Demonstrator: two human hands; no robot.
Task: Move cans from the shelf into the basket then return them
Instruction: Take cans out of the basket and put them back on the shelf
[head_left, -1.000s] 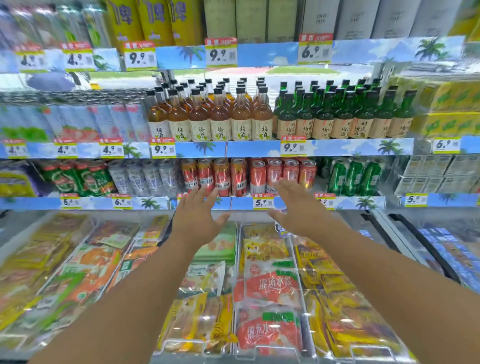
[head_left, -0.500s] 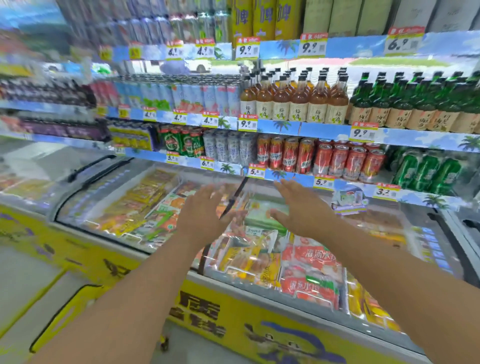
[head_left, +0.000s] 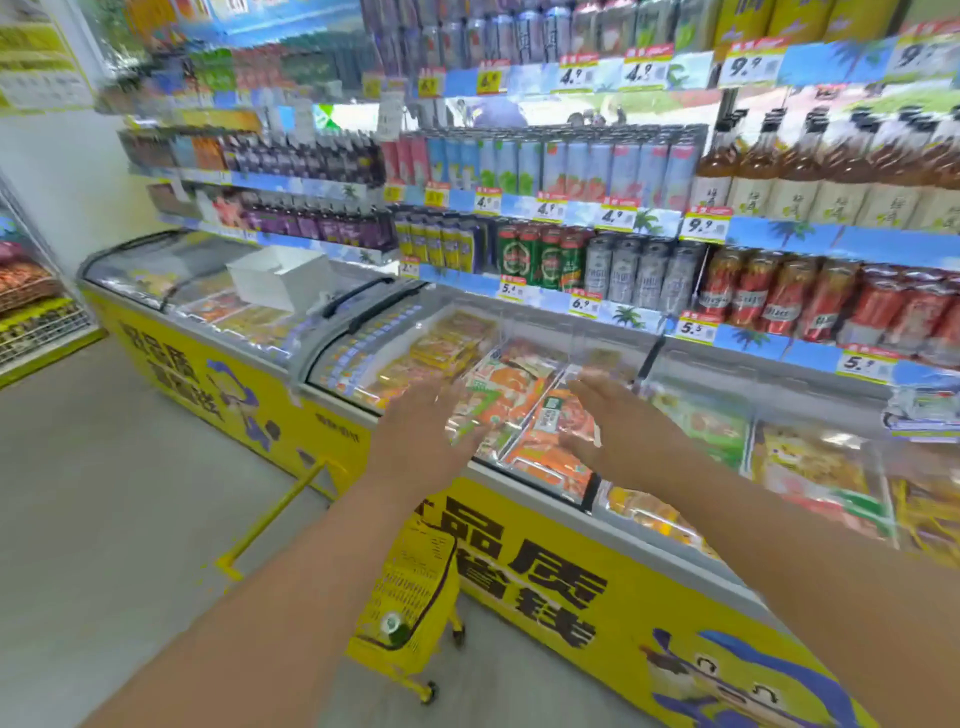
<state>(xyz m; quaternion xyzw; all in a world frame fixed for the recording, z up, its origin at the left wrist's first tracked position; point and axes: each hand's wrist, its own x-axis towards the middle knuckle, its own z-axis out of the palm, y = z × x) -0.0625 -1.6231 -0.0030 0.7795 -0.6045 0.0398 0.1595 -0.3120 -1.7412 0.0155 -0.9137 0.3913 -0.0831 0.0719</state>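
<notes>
Meanwhile both hands are hovering empty, fingers spread wide, the left hand (head_left: 415, 431) and right hand (head_left: 618, 415) above the freezer's (head_left: 545, 561) front edge. One can (head_left: 393, 623) is lying in the yellow basket (head_left: 410, 597) on the floor, the left arm partly covering it; reaching blind risks knocking the basket over. Blur is smearing the shelf cans (head_left: 748, 296).

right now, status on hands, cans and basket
Left hand and right hand open, empty, over the freezer. Yellow basket on the floor, one green can inside. Red cans on the shelf. Nothing blocking.
</notes>
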